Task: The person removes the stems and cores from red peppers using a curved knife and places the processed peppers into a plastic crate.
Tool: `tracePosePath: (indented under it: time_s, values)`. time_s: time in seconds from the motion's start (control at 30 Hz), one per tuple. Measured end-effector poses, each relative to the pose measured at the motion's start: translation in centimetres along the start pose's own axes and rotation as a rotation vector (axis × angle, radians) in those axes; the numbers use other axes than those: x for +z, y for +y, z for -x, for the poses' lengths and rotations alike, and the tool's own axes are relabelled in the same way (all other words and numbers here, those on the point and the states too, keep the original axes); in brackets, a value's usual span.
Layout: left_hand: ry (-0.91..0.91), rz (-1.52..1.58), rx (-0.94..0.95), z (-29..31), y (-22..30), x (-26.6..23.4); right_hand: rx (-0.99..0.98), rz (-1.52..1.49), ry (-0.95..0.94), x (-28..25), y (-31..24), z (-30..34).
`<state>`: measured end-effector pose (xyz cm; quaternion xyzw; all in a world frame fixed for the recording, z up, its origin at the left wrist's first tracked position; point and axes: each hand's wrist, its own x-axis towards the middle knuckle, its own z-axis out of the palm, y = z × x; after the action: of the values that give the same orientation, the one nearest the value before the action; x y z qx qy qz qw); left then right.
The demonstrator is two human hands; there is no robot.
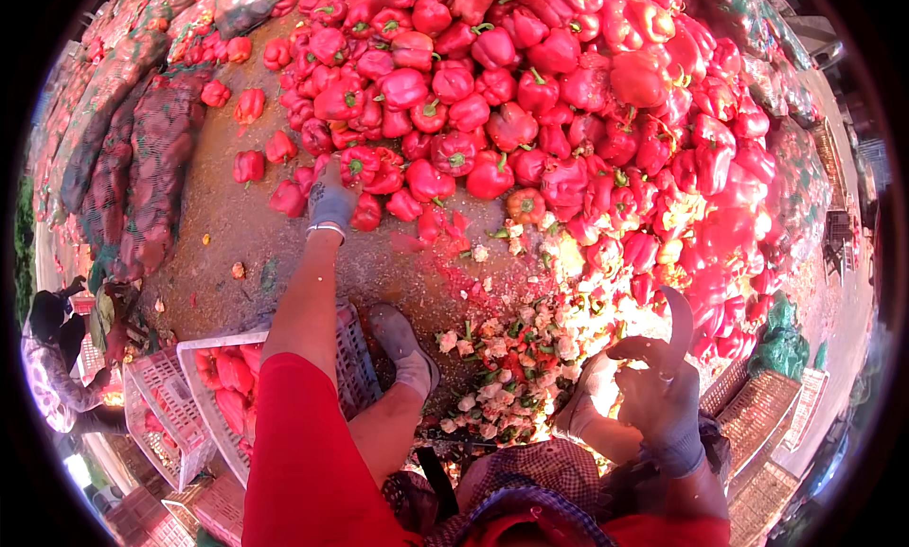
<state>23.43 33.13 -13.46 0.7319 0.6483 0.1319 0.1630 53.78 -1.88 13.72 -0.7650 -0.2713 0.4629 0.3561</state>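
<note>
Floor is a brown, gritty slab, smeared red just right of and below the left hand, and strong sun hits the stretch left of the right hand. Left fingers, in a grey glove, are up at a pepper on the near edge of a huge pile. They look a bit bent, but I can't tell how wide they're spread or if they've got a grip. Right fingers, also gloved, are curled round a knife, its smooth hooked blade poking up past them. Peppers are glossy, lumpy, green-stemmed. Bulging mesh sacks sit off left of the left fingers; pale knobbly scraps lie left of the right ones. Below the left fingers there's a slatted plastic crate, partly blocked by the forearm, and a co-worker further left.
</note>
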Motion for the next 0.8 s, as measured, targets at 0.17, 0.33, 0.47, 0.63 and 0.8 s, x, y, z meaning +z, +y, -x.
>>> tracePosePath:
  time_s: [0.17, 0.33, 0.47, 0.63, 0.8]
  values:
    - [0.15, -0.099, 0.03, -2.9, -1.8, 8.2, -0.044, 0.063, -0.082, -1.1, 1.1, -1.4]
    - [0.037, -0.232, -0.169, -3.4, 3.1, 7.0, 0.115, -0.377, -0.019, -0.9, 2.7, -1.9]
    - [0.147, -0.002, -0.186, -2.5, 2.2, 6.5, 0.021, -0.178, 0.033, -0.1, 1.5, -1.9]
    - [0.124, 1.013, -0.109, 0.7, 2.4, 4.4, -0.03, -0.105, 0.032, 0.0, 1.0, -0.1]
    - [-0.281, 1.096, 0.018, 7.2, 9.4, -5.7, 0.016, -0.07, -0.033, 0.3, 0.2, 2.5]
